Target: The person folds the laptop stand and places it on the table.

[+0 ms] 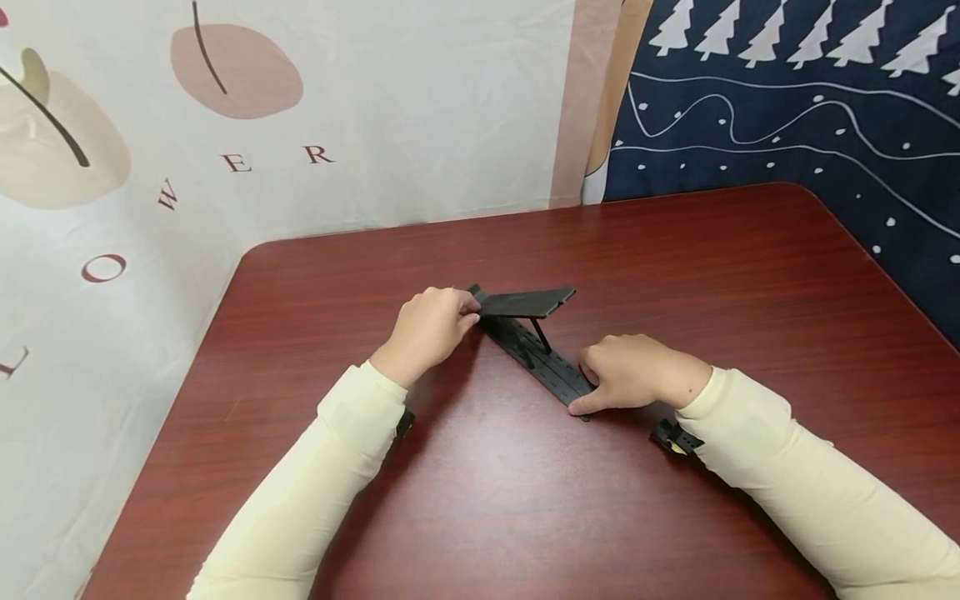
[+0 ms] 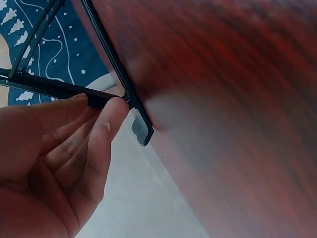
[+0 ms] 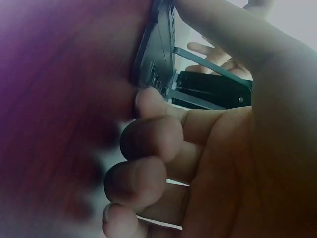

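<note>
A black folding stand (image 1: pixel 553 372) lies slantwise on the table, its long slotted base running from far left to near right. Its upper panel (image 1: pixel 528 303) is raised at an angle over the base, propped on thin struts (image 1: pixel 541 336). At the far hinged end, my left hand (image 1: pixel 429 332) pinches the panel's edge between thumb and fingers. A small lip (image 2: pixel 142 130) sticks out past those fingertips in the left wrist view. My right hand (image 1: pixel 637 371) grips the near end of the base, thumb on the near side. In the right wrist view its fingers (image 3: pixel 151 139) curl close over the tabletop.
The reddish-brown wooden table (image 1: pixel 487 517) has rounded back corners. Behind it hang a pale cloth (image 1: pixel 420 108) with printed letters and a navy cloth (image 1: pixel 787 125) with white trees. Small dark devices (image 1: pixel 675 437) sit under both wrists.
</note>
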Action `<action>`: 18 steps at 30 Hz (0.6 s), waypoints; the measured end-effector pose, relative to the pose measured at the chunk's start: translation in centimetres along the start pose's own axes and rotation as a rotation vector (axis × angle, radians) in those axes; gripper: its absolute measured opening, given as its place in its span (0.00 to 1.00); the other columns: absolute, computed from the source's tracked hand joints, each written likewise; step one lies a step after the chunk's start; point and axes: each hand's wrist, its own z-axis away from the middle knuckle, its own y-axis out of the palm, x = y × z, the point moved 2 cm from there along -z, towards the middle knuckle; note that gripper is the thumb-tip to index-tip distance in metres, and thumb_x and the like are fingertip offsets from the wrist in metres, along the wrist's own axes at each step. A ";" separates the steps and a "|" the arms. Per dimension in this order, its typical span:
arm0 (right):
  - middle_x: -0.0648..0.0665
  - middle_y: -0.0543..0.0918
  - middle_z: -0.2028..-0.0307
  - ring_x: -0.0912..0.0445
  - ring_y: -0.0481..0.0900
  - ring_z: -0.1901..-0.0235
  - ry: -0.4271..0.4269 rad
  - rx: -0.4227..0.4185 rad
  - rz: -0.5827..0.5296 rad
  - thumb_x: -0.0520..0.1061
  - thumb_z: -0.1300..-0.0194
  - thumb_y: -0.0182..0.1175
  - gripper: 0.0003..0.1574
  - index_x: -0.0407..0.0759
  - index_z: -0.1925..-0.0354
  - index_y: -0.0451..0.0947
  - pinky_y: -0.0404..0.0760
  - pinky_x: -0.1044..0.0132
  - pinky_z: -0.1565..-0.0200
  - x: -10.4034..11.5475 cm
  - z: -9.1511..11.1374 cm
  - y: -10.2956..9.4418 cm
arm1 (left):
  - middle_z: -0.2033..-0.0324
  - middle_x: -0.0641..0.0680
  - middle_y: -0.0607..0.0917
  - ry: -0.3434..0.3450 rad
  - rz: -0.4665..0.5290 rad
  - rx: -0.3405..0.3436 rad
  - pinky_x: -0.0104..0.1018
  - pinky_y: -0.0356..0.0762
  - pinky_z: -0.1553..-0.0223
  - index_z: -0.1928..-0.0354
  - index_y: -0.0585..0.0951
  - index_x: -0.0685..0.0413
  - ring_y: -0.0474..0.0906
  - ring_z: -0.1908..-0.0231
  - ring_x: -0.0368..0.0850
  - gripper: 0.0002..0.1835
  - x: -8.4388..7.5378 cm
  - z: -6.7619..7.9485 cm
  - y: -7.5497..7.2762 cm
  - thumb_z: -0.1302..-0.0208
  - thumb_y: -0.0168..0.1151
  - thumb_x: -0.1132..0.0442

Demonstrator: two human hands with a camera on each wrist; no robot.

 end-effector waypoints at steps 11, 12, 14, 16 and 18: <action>0.58 0.65 0.85 0.62 0.64 0.82 -0.113 -0.019 -0.043 0.61 0.45 0.69 0.28 0.52 0.85 0.64 0.63 0.67 0.79 0.8 0.2 0.4 | 0.57 0.50 0.90 0.013 0.035 0.024 0.48 0.83 0.59 0.51 0.87 0.48 0.87 0.57 0.48 0.10 -0.5 -0.5 0.2 0.30 0.64 0.57; 0.58 0.64 0.86 0.62 0.63 0.83 -0.125 -0.015 -0.052 0.59 0.45 0.69 0.28 0.52 0.85 0.64 0.62 0.68 0.79 0.9 0.2 0.4 | 0.56 0.50 0.90 0.015 0.036 0.028 0.48 0.83 0.59 0.51 0.87 0.48 0.87 0.57 0.48 0.10 -0.6 -0.6 0.3 0.30 0.63 0.57; 0.58 0.65 0.86 0.62 0.63 0.83 -0.141 -0.010 -0.057 0.58 0.44 0.69 0.27 0.52 0.85 0.64 0.63 0.68 0.79 1.0 0.2 0.5 | 0.56 0.50 0.90 0.019 0.038 0.032 0.48 0.83 0.60 0.50 0.87 0.48 0.87 0.57 0.48 0.10 -0.6 -0.7 0.3 0.30 0.63 0.58; 0.58 0.65 0.86 0.62 0.64 0.83 -0.150 -0.007 -0.055 0.57 0.44 0.68 0.25 0.52 0.84 0.65 0.64 0.68 0.79 1.2 0.3 0.5 | 0.56 0.50 0.90 0.025 0.041 0.033 0.48 0.83 0.60 0.50 0.87 0.48 0.87 0.57 0.48 0.11 -0.7 -0.7 0.3 0.30 0.63 0.58; 0.58 0.67 0.86 0.62 0.65 0.83 -0.160 -0.007 -0.053 0.56 0.44 0.68 0.24 0.52 0.84 0.66 0.65 0.67 0.79 1.3 0.3 0.5 | 0.56 0.50 0.90 0.029 0.042 0.035 0.48 0.83 0.60 0.50 0.87 0.47 0.87 0.57 0.48 0.11 -0.7 -0.8 0.4 0.30 0.63 0.58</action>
